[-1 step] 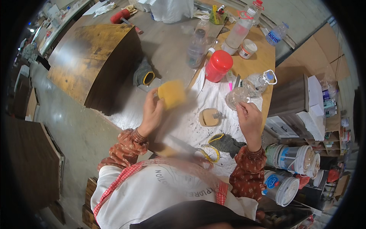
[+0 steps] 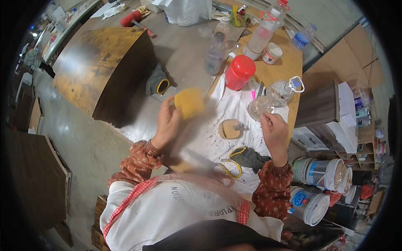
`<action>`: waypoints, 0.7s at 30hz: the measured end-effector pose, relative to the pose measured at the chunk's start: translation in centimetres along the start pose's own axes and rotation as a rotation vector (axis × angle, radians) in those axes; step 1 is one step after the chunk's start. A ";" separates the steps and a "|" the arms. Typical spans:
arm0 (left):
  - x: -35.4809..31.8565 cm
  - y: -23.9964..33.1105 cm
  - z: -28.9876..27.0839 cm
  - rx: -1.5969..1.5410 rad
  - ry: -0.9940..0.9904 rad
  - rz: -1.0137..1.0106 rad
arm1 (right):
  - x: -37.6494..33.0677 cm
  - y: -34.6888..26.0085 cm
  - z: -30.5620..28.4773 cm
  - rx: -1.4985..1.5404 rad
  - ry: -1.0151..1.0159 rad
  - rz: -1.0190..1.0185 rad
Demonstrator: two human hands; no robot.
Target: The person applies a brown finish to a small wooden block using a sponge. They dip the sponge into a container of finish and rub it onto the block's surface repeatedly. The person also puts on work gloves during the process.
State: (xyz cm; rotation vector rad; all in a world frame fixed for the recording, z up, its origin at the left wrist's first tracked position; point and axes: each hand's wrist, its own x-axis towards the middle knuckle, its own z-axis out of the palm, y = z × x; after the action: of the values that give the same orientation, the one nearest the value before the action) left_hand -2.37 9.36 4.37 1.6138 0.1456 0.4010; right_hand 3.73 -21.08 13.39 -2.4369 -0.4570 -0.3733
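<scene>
A yellow sponge-like block, slightly blurred, is gripped by its left edge in my left hand above the table. My right hand has its fingertips pinched at the near edge of a round clear plastic container. Just behind that container is a clear bottle with a blue cap and white handle. Between my hands, a small squarish container of tan contents rests on a stained white cloth. A dark grey glove with yellow cuff lies nearer me.
A curved wooden panel piece stands at the left, beside another grey glove. Farther back are a red-lidded jar, several plastic bottles and a red mallet. Paint buckets stand right of the table.
</scene>
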 end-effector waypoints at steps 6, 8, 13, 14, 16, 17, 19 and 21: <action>4.2 -1.6 -0.1 0.294 -0.025 0.116 | -0.7 2.1 -0.4 -0.053 -0.010 0.032; 5.4 -1.5 0.2 0.343 -0.001 0.188 | -0.7 2.7 -0.4 -0.029 -0.015 0.060; 8.1 -1.3 0.1 0.565 -0.118 0.321 | -0.5 4.0 -0.6 -0.022 -0.034 0.134; 8.6 -1.4 0.0 0.570 -0.170 0.283 | -0.5 4.2 -0.7 -0.023 -0.031 0.131; 9.5 -1.6 -0.1 0.589 -0.247 0.245 | -0.5 4.6 -0.9 -0.011 -0.023 0.176; 9.9 -1.7 -0.3 0.602 -0.274 0.243 | -0.5 4.7 -1.0 -0.009 -0.023 0.184; 10.8 -1.6 -0.6 0.662 -0.299 0.265 | -0.7 5.1 -1.3 0.021 -0.021 0.187; 11.7 -1.3 -1.0 0.757 -0.291 0.313 | -0.8 5.5 -1.5 -0.023 -0.037 0.205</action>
State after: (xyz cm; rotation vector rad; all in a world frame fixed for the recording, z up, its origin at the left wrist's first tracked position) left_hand 8.33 14.31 5.12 2.4365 -0.2078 0.3634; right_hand 4.97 -26.29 11.38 -2.4883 -0.2165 -0.2478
